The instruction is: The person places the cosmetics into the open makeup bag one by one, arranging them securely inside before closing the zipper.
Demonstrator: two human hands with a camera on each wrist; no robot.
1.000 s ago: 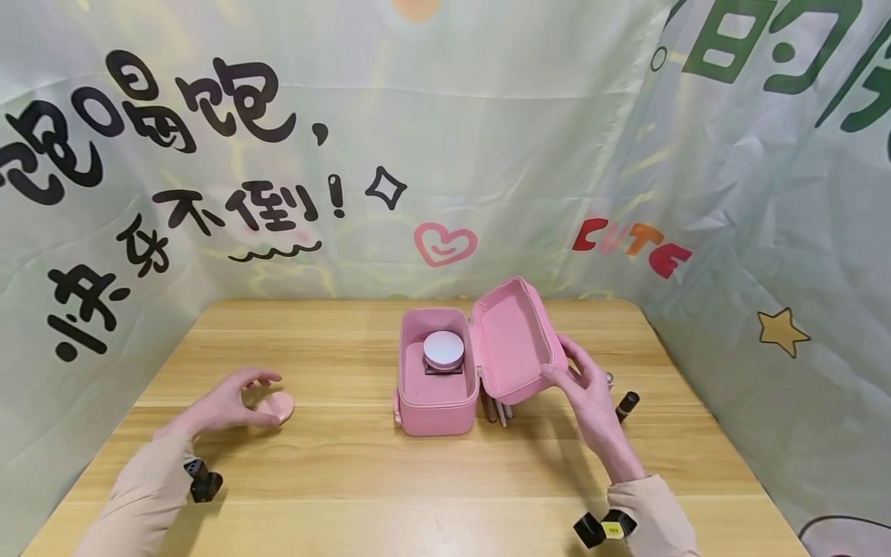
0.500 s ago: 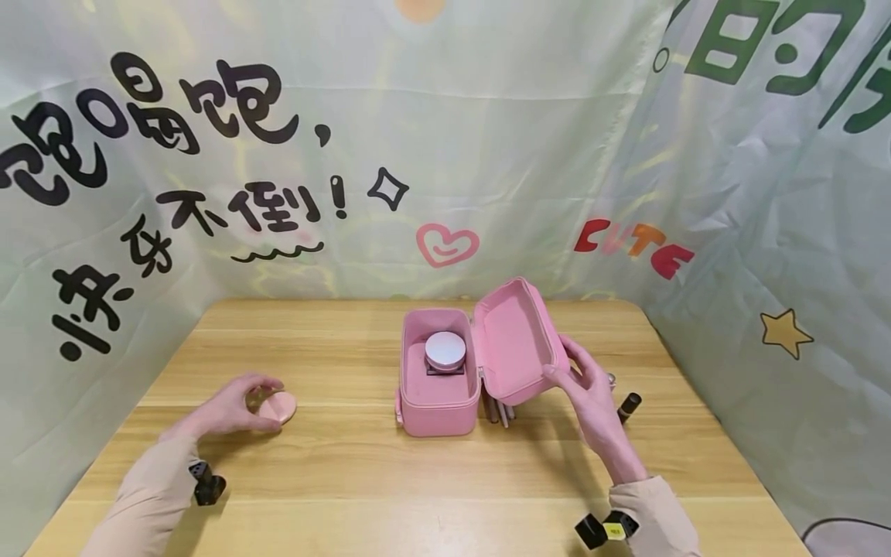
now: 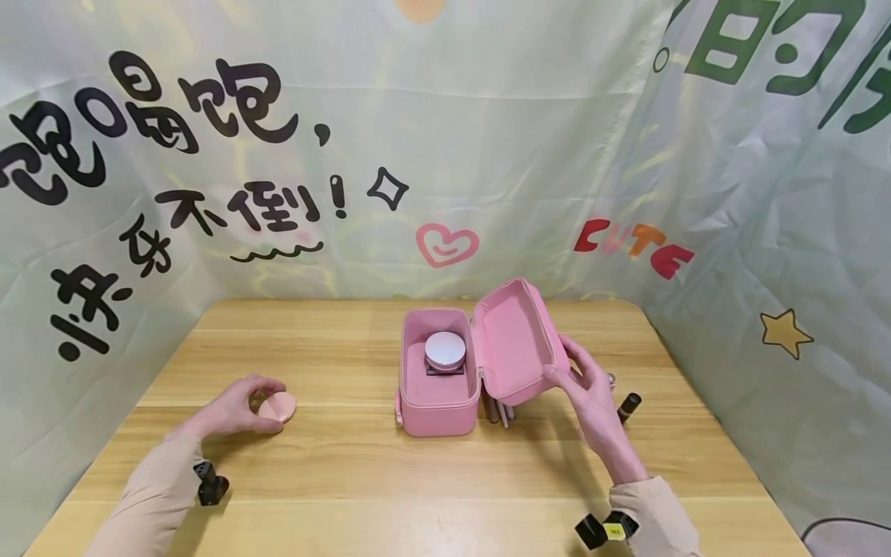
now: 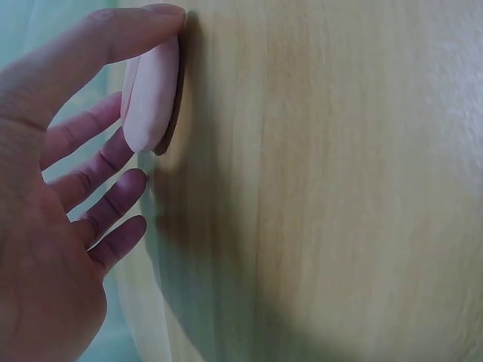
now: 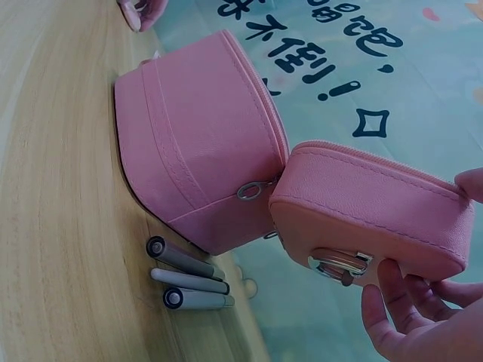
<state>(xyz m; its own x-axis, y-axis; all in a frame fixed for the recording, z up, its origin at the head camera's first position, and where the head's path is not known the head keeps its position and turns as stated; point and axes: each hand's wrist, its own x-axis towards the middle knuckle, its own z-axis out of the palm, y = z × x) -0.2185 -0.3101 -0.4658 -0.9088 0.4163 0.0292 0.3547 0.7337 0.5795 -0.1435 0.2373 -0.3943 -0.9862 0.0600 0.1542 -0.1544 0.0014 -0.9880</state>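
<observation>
In the head view, my left hand point(image 3: 233, 406) is at the left of the table, thumb and fingers around a round pink powder puff point(image 3: 277, 407). The left wrist view shows the thumb along one side of the puff point(image 4: 153, 98) and fingertips at the other, close over the wood. My right hand point(image 3: 589, 394) grips the far corner of the raised lid point(image 3: 518, 340) of a pink cosmetic case point(image 3: 437, 422), thumb on the rim and fingers beneath. Inside the case, a white-topped round container point(image 3: 445, 350) sits over a dark flat item point(image 3: 445, 372).
Several slim pen-like tubes point(image 5: 189, 260) lie beside the case, partly under the lid. A black tube point(image 3: 629, 405) lies to the right, beyond my right hand, with a small shiny thing point(image 3: 612, 380) near it. Printed cloth point(image 3: 529, 155) hangs behind the wooden table point(image 3: 362, 495).
My left hand has shifted slightly right and closer around the powder puff. The right hand and the lid hold their place.
</observation>
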